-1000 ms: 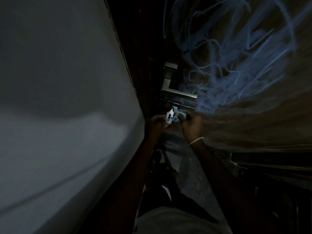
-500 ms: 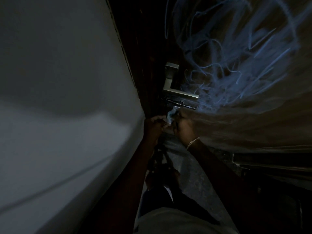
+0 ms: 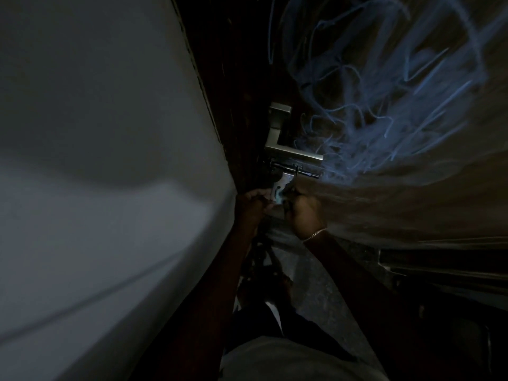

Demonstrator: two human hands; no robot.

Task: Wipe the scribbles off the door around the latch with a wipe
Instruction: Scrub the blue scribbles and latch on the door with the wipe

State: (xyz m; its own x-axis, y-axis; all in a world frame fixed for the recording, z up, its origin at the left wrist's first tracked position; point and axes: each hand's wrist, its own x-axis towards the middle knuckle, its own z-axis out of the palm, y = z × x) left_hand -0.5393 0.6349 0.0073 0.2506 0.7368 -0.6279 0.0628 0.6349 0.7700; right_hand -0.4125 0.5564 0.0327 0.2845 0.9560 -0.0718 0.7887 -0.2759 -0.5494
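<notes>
Dim scene, head view looking down along the door (image 3: 412, 210). Blue scribbles (image 3: 384, 105) are covering the door face to the right of and above the lever handle (image 3: 288, 149); the dark slide latch (image 3: 297, 170) is sitting just under the handle. The scribble field is looking the same as half a second ago, with no cleared patch visible.

Both hands are working close together just below the latch. The left hand (image 3: 251, 200) is curling its fingers around a small white and pale blue piece, seemingly the wipe (image 3: 279, 192), though dim light and blur are leaving its form unclear. The right hand (image 3: 302, 213) is pinching at the same piece from the other side, fingers drawn in narrow; a thin bracelet (image 3: 314, 235) is showing at its wrist.

Against the frame one second ago: the white piece was then standing clear between the two hands, with the right hand lying further right against the door. Now the right hand is sitting nearer the left, and the piece is reaching up to just beneath the latch. The last half second is showing almost no further shift.

A pale wall (image 3: 110, 188) is filling the left half of the view.
</notes>
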